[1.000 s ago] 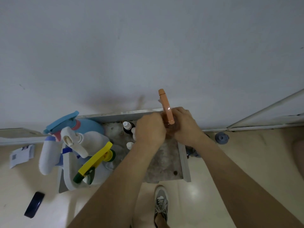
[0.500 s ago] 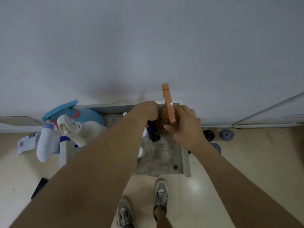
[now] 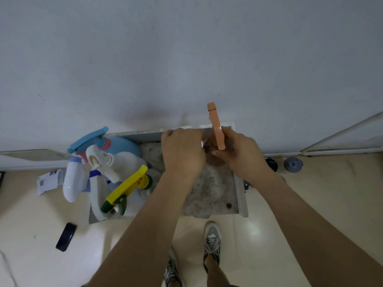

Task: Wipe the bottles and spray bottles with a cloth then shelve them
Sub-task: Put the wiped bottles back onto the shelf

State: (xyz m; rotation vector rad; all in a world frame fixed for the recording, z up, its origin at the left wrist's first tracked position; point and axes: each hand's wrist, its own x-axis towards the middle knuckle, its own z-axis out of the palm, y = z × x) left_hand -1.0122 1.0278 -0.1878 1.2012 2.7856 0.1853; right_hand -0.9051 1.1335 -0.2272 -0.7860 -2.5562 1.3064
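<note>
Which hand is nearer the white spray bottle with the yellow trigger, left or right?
Left. The left hand sits just right of the yellow-trigger white spray bottle, apart from it; the right hand is farther right, holding the orange-trigger brown spray bottle.

A: Floor items, left side?
B: A black rectangular phone [image 3: 66,237] lies flat on the glossy cream floor [image 3: 310,195]. A white printed paper leaflet [image 3: 48,181] lies nearer the pale grey wall [image 3: 186,59].
A: Right side?
B: A grey round plastic cap [image 3: 293,165] and a black round cap [image 3: 271,164] sit near the wall base. Two grey laced sneakers [image 3: 212,237] stand at bottom centre.
</note>
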